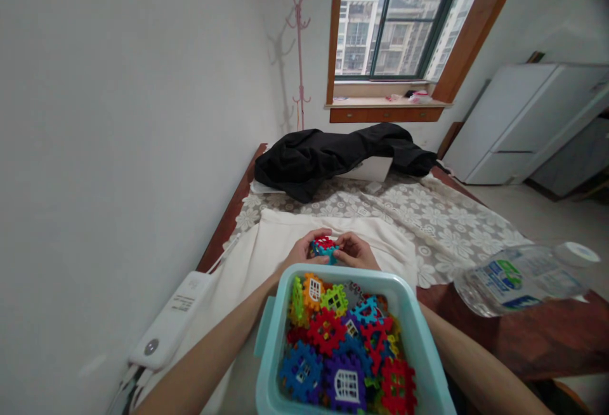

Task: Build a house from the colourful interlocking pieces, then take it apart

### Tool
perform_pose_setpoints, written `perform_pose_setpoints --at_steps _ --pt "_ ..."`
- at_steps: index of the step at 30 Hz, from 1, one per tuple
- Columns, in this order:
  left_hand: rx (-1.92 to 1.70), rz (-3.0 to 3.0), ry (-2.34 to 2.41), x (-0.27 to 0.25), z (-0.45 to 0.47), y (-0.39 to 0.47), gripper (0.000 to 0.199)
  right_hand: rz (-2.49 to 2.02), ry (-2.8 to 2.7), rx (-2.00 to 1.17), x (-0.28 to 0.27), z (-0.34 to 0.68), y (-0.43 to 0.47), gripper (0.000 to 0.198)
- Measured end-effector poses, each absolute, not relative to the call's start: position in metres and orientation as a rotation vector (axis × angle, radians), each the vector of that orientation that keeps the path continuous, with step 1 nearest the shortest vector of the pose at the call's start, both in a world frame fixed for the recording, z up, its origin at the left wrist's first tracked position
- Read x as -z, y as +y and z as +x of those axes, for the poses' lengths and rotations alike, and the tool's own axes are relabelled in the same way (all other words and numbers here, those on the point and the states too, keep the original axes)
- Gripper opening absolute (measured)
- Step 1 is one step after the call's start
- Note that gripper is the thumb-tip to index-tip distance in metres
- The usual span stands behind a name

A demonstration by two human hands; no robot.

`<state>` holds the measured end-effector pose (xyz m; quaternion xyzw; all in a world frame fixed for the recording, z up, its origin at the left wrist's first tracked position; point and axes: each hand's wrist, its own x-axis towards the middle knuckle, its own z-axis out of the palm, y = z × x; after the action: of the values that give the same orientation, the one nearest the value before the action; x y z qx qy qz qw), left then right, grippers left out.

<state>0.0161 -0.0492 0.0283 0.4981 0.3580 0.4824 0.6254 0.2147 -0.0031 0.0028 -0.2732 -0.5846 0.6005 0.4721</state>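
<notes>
Just beyond the tub, both hands meet around a small block assembly (326, 247) of red and blue interlocking plastic pieces. My left hand (304, 249) wraps its left side, thumb along the near edge. My right hand (356, 251) pinches it from the right with closed fingers. Part of the assembly is hidden by the fingers. Close to me stands a light teal plastic tub (425, 345), heaped with notched building pieces. Among them are a red piece (327, 332), a purple window piece (345, 383), a blue piece (302, 372) and an orange window piece (313, 290).
A white cloth (380, 231) lies over a floral tablecloth (457, 224). At right is a clear plastic bottle (518, 278); at left, a white power strip (174, 320) with cables. Black fabric (328, 151) drapes across the table's far end, partly over a white box (371, 168).
</notes>
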Motion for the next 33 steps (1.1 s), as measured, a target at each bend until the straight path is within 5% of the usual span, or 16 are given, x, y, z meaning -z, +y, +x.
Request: perform_pose_setpoints --at_steps 16,24,33 --pt "-1.162 1.439 0.846 -0.026 0.009 -0.044 0.052 -0.585 -1.463 -1.644 0.005 0.216 0.003 0.045" --pt "-1.129 1.506 0.84 -0.028 0.009 -0.046 0.056 -0.567 -1.409 -1.68 0.005 0.217 0.003 0.029" --pt "-1.131 1.636 0.847 -0.029 0.008 -0.042 0.059 -0.539 -1.339 -1.716 0.007 0.217 0.003 0.033"
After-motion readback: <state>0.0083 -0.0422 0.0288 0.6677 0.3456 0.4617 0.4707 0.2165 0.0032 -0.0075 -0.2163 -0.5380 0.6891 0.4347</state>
